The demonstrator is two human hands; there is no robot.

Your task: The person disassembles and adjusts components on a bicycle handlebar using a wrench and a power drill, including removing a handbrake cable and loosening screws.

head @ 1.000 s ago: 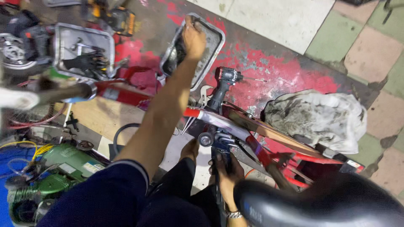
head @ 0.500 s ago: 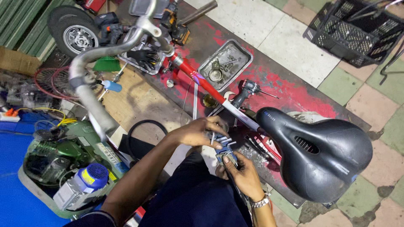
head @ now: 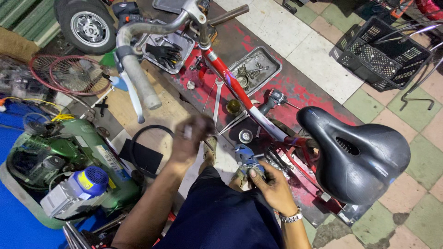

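Bottom centre of the frame: the person's dark-blue lap, w/ both forearms coming up out of it. Right hand (head: 272, 186), wristwatch on the wrist, is curled round a small blue-grey part (head: 244, 157) just left of the bike's lower frame; thumb pressed on top, fingers wrapped under, so it's a firm closed grip that steadies the piece close to the body where it's easy to see. Left hand (head: 191, 138) is raised centre-left, motion-blurred; fingers look pinched on something tiny and pale, but can't tell for sure what it holds or how tightly.

Just beyond, centre-right: big black saddle (head: 357, 157) on the red bike frame (head: 240, 94), which runs diagonally up to the handlebar w/ grey grip (head: 138, 83) at upper left. Bike stands over a red-stained mat, prob. so drips and small parts stay in one spot. On that mat, mid-frame: a spanner (head: 217, 99), a brass cup-like piece (head: 233, 106), a cordless driver (head: 272, 99), all within arm's reach.

Lower left: green compressor w/ blue-capped motor (head: 74, 184). Further up: metal tray of small parts (head: 254, 71), another tray w/ black gloves (head: 168, 50). Top left a small wheel (head: 87, 25), top right black plastic baskets (head: 383, 48) on the tiled floor
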